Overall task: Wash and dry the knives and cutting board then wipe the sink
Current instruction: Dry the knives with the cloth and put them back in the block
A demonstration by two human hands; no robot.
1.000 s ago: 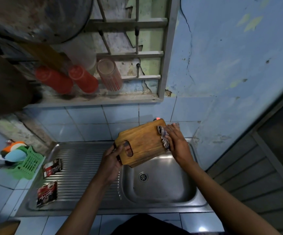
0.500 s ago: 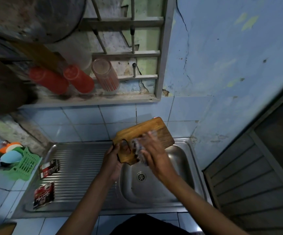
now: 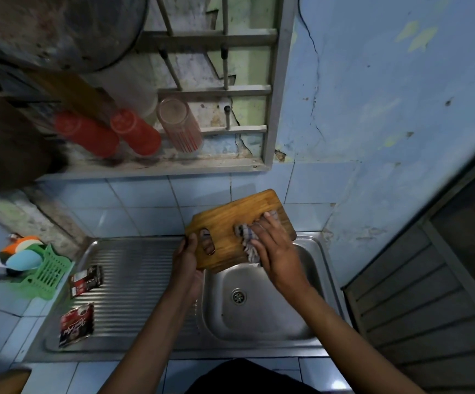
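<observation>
I hold a wooden cutting board (image 3: 230, 220) tilted above the steel sink basin (image 3: 261, 305). My left hand (image 3: 186, 260) grips the board at its handle end, with a finger showing through the handle hole. My right hand (image 3: 271, 248) presses a striped grey cloth (image 3: 246, 241) flat against the board's face near its middle. No knives are in view.
The ribbed steel drainboard (image 3: 142, 268) left of the basin carries two dark sachets (image 3: 87, 280) (image 3: 77, 324). A green plastic basket (image 3: 47, 273) with utensils sits at the far left. Red cups (image 3: 133, 132) and a glass (image 3: 179, 123) lie on the window ledge. A slatted door (image 3: 429, 294) stands right.
The cloth under my right hand slid from the board's right end to its handle end, then back toward the middle. The board stayed in my left hand over the basin.
</observation>
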